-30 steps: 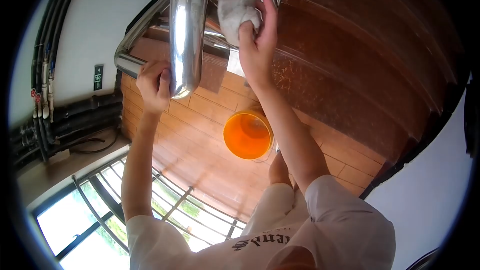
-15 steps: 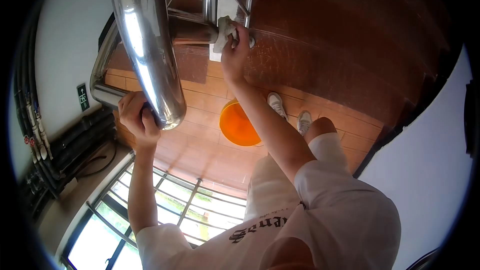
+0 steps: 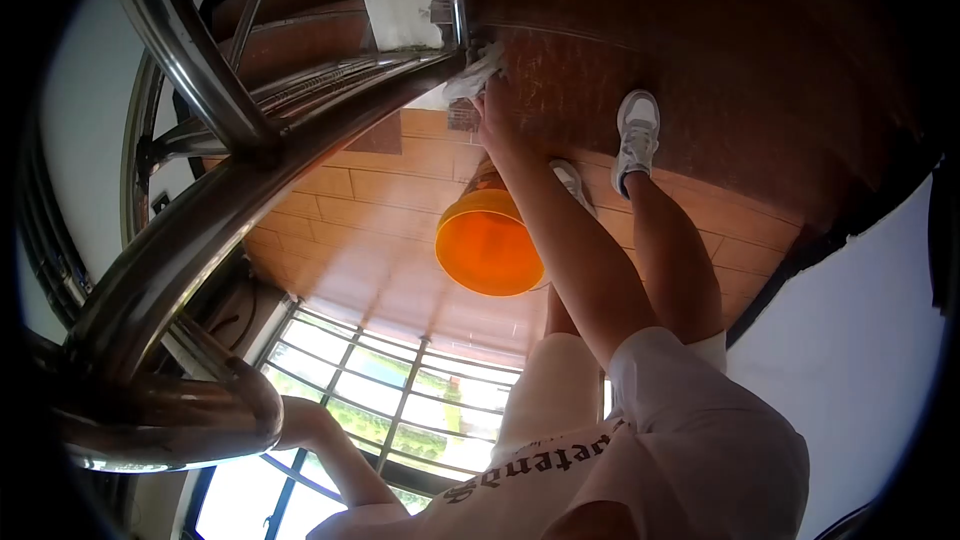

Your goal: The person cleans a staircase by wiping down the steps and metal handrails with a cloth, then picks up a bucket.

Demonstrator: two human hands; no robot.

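Observation:
My right hand [image 3: 490, 100] is closed on a pale cloth [image 3: 474, 76], which lies against the low end of a metal railing tube [image 3: 370, 86] beside the reddish-brown step. The arm reaches down past an orange bucket [image 3: 489, 244] on the tiled floor. At the lower left, my left hand [image 3: 290, 423] is mostly hidden behind the thick curved handrail [image 3: 190, 418]; only its wrist side shows, so its fingers cannot be seen.
Railing bars [image 3: 190, 50] fill the upper left. Brown stairs [image 3: 700, 70] curve along the top and right. My shoes [image 3: 637, 125] stand by the step edge. A barred window [image 3: 400, 390] is at the bottom, a white wall [image 3: 850, 310] at the right.
My right hand has lowered with the cloth to the base of the railing. The view has leaned closer to the railing, and my left hand has gone behind the handrail. One foot now stands on the step.

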